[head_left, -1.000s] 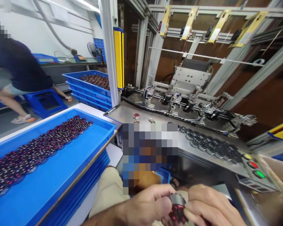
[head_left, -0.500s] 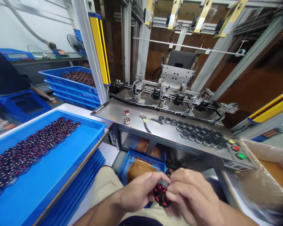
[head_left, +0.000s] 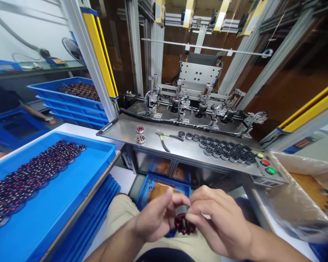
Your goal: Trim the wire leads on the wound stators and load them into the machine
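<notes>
Small motor part (head_left: pixel 183 222), silver-topped with a dark, red-marked end, held up at near centre above the lap, between left hand (head_left: pixel 157 214) and right hand (head_left: pixel 220 218). Fingers (head_left: pixel 202 200) of both hands curled closely around it, nearly closed, gripping it from either side. Apparently mid-step: a close check or fitting of this one part by hand. Next move, by the look of it, calling for a steady finish on the part, then a place to set it down among others of its kind.

Farther off in the same view, a steel table (head_left: pixel 117 129) bearing pliers (head_left: pixel 161 142), two small parts (head_left: pixel 140 134) and rows of dark rings (head_left: pixel 224 151). On the left, a blue tray (head_left: pixel 109 145) with rows of red-marked parts; beyond it, stacked blue trays (head_left: pixel 71 105). Under the table, a small blue bin (head_left: pixel 153 178). Behind the table, a machine with clamps (head_left: pixel 199 76). At far left, a co-worker's arm (head_left: pixel 35 112).
</notes>
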Action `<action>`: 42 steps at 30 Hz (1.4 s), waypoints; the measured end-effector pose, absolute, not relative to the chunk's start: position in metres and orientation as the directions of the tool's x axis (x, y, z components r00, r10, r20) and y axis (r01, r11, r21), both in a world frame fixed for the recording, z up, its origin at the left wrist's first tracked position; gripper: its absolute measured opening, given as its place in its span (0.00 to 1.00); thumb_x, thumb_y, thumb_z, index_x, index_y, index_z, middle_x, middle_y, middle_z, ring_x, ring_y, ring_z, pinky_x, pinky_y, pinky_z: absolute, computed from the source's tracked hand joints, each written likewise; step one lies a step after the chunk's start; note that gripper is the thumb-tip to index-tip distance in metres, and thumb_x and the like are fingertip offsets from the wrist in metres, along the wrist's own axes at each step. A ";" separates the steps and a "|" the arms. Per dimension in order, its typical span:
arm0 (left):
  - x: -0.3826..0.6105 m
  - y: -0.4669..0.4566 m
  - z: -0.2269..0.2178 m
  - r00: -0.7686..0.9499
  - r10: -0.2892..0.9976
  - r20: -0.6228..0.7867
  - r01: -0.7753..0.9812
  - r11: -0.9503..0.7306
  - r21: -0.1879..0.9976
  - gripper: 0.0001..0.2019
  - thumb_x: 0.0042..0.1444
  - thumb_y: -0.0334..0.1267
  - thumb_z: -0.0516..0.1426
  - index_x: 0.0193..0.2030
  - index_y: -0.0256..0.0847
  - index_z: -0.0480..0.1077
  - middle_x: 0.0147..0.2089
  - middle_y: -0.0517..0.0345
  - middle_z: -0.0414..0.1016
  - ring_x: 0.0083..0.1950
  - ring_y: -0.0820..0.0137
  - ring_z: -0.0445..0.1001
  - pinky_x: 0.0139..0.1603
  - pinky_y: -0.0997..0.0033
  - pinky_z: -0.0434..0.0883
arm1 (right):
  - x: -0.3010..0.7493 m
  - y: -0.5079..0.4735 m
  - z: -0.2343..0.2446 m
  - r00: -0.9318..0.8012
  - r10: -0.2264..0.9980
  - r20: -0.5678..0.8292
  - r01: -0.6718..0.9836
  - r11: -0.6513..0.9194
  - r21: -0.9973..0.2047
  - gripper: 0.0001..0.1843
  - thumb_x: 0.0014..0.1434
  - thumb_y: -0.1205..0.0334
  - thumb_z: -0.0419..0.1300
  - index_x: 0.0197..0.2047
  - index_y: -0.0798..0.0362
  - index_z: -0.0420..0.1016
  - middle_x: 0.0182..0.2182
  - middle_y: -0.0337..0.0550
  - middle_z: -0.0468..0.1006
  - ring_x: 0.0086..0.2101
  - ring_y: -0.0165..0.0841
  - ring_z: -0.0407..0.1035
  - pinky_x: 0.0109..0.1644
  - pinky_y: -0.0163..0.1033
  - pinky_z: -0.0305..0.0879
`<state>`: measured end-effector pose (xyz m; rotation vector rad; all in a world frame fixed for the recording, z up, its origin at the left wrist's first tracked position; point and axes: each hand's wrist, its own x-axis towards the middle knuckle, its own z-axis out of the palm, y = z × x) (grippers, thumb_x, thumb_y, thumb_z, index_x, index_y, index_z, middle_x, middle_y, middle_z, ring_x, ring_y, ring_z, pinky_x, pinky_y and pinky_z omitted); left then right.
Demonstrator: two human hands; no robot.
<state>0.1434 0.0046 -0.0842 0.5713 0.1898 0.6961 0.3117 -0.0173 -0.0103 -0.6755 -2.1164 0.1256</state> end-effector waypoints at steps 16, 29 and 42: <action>0.148 0.006 -0.089 0.795 0.607 0.011 -0.528 0.682 0.507 0.26 0.60 0.58 0.56 0.31 0.33 0.77 0.31 0.52 0.80 0.33 0.69 0.77 0.37 0.72 0.70 | 0.315 -0.008 -0.006 -0.453 0.595 0.664 0.284 0.802 -0.525 0.10 0.67 0.68 0.53 0.34 0.58 0.72 0.26 0.43 0.74 0.28 0.28 0.68 0.30 0.32 0.64; 0.145 0.005 -0.081 0.597 0.779 0.191 -0.665 0.347 0.661 0.23 0.45 0.34 0.73 0.47 0.44 0.71 0.45 0.60 0.79 0.38 0.73 0.81 0.39 0.78 0.75 | 0.315 -0.009 -0.013 -0.320 0.662 0.678 0.508 0.724 -0.467 0.07 0.62 0.75 0.58 0.32 0.58 0.72 0.25 0.42 0.72 0.26 0.26 0.65 0.30 0.31 0.62; 0.135 0.010 -0.080 0.426 0.873 0.239 -0.687 0.140 0.713 0.16 0.52 0.37 0.68 0.46 0.45 0.71 0.51 0.54 0.80 0.47 0.71 0.78 0.50 0.72 0.72 | 0.284 -0.029 -0.021 0.017 0.931 0.365 0.187 0.355 -0.916 0.13 0.63 0.63 0.61 0.26 0.55 0.71 0.22 0.37 0.69 0.24 0.25 0.62 0.26 0.31 0.60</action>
